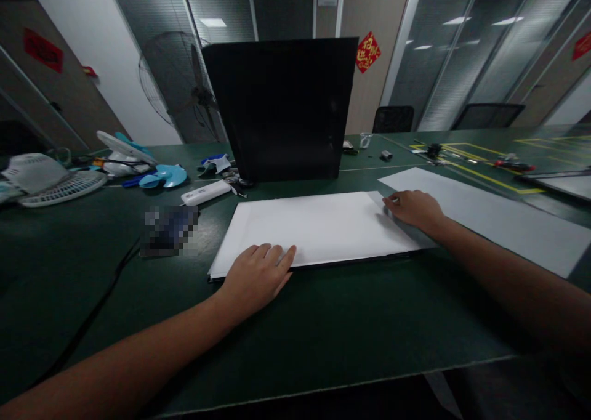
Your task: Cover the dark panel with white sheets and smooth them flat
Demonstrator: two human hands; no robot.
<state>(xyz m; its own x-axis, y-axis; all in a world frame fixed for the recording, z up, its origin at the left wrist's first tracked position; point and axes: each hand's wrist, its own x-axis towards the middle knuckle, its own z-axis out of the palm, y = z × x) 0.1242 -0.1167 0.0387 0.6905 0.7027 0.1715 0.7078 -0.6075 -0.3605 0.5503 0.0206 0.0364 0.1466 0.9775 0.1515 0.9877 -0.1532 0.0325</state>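
A white sheet [314,229] lies flat on a thin dark-edged panel at the middle of the table. My left hand [258,272] rests palm down across its near left edge, fingers stretched out and pressing on it. At the far right side of the sheet, my right hand [413,209] has thumb and fingers pinched together on its edge, which looks slightly lifted there. A second white sheet [484,217] lies to the right, partly behind my right forearm. Directly behind the first sheet stands a large black panel [286,112], upright and leaning back a little.
Left on the green table [323,334] are a blurred-out phone-like device [169,230] with a black cord, a white stick-shaped device [206,193], a light blue plastic piece [164,177] and white fan parts [64,186]. Yellow tape [489,177] and small tools lie at the right.
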